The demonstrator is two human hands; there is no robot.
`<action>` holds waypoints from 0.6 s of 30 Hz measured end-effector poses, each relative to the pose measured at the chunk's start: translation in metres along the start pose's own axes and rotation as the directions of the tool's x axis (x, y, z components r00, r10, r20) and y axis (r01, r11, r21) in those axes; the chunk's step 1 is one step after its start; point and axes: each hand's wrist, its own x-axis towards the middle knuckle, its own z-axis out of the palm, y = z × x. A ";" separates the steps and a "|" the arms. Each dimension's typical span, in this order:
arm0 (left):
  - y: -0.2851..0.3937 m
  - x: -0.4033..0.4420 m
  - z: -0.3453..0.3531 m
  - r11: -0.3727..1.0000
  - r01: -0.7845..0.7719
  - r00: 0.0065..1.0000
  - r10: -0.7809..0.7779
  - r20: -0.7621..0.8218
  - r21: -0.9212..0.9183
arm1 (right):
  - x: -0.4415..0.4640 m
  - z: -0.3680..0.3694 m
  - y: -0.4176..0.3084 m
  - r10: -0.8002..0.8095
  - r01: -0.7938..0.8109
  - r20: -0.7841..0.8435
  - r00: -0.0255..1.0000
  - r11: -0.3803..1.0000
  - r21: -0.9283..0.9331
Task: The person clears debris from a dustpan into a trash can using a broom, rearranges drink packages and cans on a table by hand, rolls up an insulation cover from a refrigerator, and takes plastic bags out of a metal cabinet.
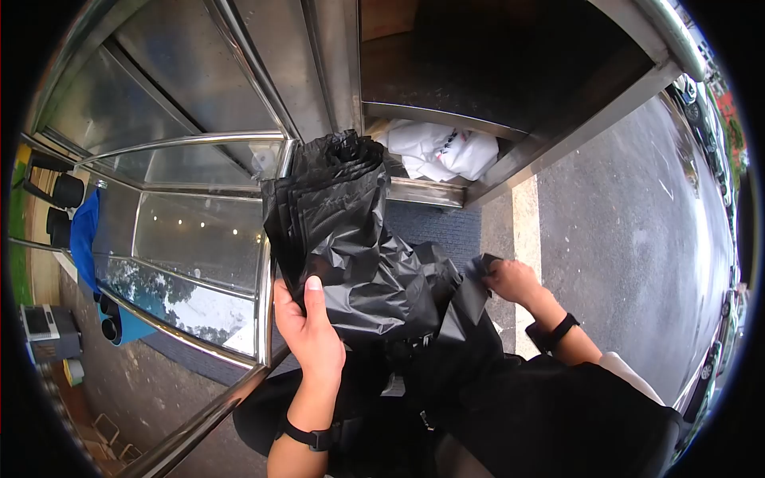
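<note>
A thick stack of black plastic bags [351, 231] hangs in front of me, its folded layers bunched at the top. My left hand [312, 323] grips the lower left side of the stack, with the thumb on top and the fingers hidden behind. My right hand [510, 280] is closed on a corner of black plastic at the right, which stretches back to the stack. The stack's lower part overlaps my dark clothing, so the edge between them is hard to make out.
Behind the stack, a metal cabinet [406, 191] holds white plastic bags [446, 151]. A steel-framed cart [263, 303] stands at the left, with a blue cloth [84, 231] beyond it. Road [629, 239] and parked cars lie right.
</note>
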 end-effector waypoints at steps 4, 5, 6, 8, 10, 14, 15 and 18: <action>0.000 -0.006 -0.009 0.994 -0.066 0.998 0.063 0.032 0.089 | -0.011 -0.057 -0.026 -0.017 0.116 -0.427 0.904 0.971 0.208; 0.001 -0.009 -0.008 0.987 -0.126 0.992 0.125 0.013 0.096 | -0.020 -0.073 -0.042 -0.082 0.258 -0.499 0.863 0.920 0.295; 0.001 -0.011 -0.008 0.977 -0.186 0.982 0.187 -0.004 0.103 | -0.025 -0.082 -0.053 -0.131 0.396 -0.574 0.808 0.842 0.365; 0.003 -0.016 -0.007 0.941 -0.324 0.936 0.333 -0.110 0.093 | -0.033 -0.088 -0.066 -0.516 0.733 -0.539 0.666 0.586 0.345; -0.004 -0.021 -0.026 0.833 -0.431 0.868 0.488 -0.095 0.348 | -0.032 -0.082 -0.083 -0.744 0.841 -0.394 0.540 0.456 0.291; 0.004 -0.026 -0.019 0.851 -0.419 0.689 0.525 -0.499 0.316 | -0.021 -0.029 -0.092 -0.712 0.764 -0.343 0.613 0.645 0.026; 0.014 -0.030 -0.021 0.871 -0.279 0.711 0.470 -0.523 0.404 | -0.016 -0.020 -0.094 -0.637 0.699 -0.329 0.697 0.705 0.116; 0.023 -0.022 -0.018 0.879 -0.404 0.724 0.477 -0.498 0.254 | -0.004 -0.009 -0.108 -0.442 0.592 -0.454 0.773 0.760 0.268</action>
